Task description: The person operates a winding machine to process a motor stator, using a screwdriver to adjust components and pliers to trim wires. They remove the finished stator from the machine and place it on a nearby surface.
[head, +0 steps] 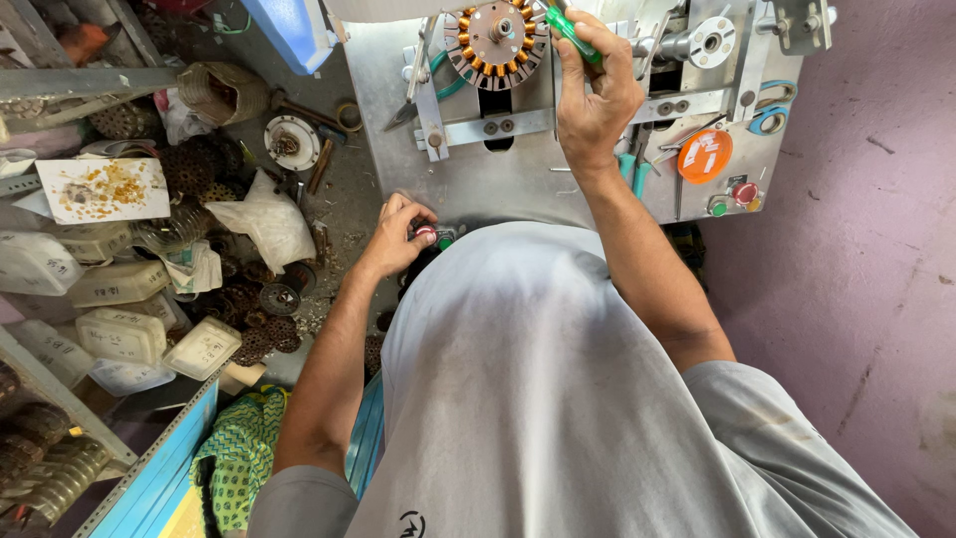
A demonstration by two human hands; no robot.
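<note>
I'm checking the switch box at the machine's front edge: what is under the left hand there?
Under the left hand a red button and a green button show at the fingertips. The rest of that box is hidden by the hand and the grey shirt.

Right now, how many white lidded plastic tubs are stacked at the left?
5 clear: one top-left, one right of it, one below, a tilted one, one lowest. More may be hidden under clutter.

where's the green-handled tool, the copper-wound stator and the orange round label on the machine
green-handled tool (574,34), head view, on the green handle above the right hand's fingers
copper-wound stator (466,52), head view, on its left ring of copper coils
orange round label (704,156), head view, on its middle
</note>
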